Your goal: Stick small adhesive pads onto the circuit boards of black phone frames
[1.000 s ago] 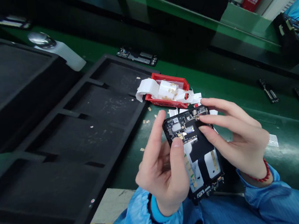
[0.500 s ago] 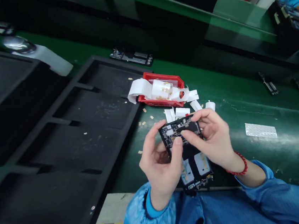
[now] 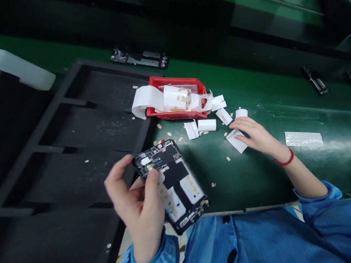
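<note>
Right hand (image 3: pixel 259 137) moved off phone (image 3: pixel 176 174) to paper (image 3: pixel 239 145) edge.

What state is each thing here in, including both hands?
Left hand: gripping the phone.
Phone: back off, inner parts showing, tilted.
Right hand: fingers at a paper slip; grip unclear.
Paper slip: creased.
Red bin: open, holding paper.
Long paper strip: curled over the bin's end.
Black tray: uncovered.
Far phone: opened, lying down.
Silvery sheet: lying flat.
</note>
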`<state>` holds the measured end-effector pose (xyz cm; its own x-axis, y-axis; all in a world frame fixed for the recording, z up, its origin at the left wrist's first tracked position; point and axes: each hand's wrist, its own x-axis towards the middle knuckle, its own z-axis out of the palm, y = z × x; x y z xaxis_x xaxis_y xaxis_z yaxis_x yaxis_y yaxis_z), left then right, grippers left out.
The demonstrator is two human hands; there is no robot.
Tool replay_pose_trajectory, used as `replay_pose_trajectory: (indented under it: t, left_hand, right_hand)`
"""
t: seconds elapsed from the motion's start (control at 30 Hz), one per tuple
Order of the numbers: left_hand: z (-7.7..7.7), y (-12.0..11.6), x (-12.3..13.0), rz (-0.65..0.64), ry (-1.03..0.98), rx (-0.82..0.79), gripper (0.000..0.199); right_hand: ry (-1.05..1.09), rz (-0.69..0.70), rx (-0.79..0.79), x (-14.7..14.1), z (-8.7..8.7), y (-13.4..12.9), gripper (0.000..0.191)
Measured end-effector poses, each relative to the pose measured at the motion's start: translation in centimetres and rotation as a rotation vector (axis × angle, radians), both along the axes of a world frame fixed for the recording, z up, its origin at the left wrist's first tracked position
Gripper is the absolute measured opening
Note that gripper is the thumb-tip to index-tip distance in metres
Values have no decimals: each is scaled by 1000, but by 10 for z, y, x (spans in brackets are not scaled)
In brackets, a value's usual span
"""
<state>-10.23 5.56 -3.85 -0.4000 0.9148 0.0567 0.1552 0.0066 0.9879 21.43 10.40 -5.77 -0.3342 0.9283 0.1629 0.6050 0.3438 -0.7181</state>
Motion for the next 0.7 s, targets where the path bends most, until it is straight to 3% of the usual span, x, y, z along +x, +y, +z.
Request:
replay_pose_trajectory:
  t: [0.1,0.23,0.37,0.5,0.7]
  left_hand:
    - [8,5,18,-157,209,-48,21]
    - [18,13,42,-415,303,-8,18]
    - [24,21,60,-673,338,227,16]
    - [25,21,69,-639,349,388,11]
    - [31,16,72,-596,345,377,12]
  right_hand:
    - [-48,51,9,-4,7,3,13]
    - [-11,74,31,-11,41,-8,12]
    - [78,206,15,-18,72,-14,7]
    - [74,286,43,-27,82,-14,7]
    - [-42,267,296,-32,82,-19,12]
